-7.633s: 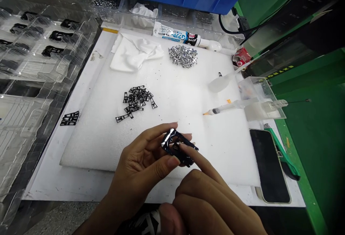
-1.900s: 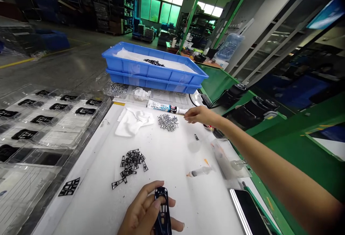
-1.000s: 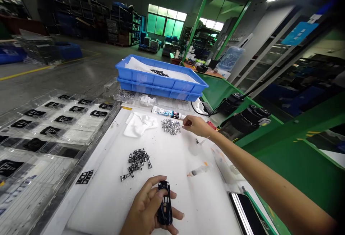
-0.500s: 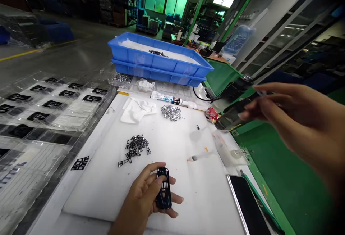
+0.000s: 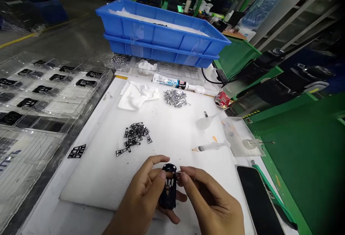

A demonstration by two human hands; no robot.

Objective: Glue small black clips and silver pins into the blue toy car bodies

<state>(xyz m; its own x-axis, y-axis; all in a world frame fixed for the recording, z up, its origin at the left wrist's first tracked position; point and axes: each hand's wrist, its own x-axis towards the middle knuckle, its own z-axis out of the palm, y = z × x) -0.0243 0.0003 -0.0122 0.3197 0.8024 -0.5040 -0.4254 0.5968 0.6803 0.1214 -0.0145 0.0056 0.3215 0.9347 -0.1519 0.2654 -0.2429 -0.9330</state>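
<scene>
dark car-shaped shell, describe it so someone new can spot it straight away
In front of the stacked blue bins, find the white foam sheet. Over its near part, the left hand holds the dark car-shaped shell. Unlike the small, flat black frames piled farther off, this is one larger, rounded body with window-like openings.

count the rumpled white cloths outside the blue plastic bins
2: a rumpled white cloth on the white foam sheet, and a bunched white cloth in the clear plastic compartment tray; others may be hidden.
</scene>
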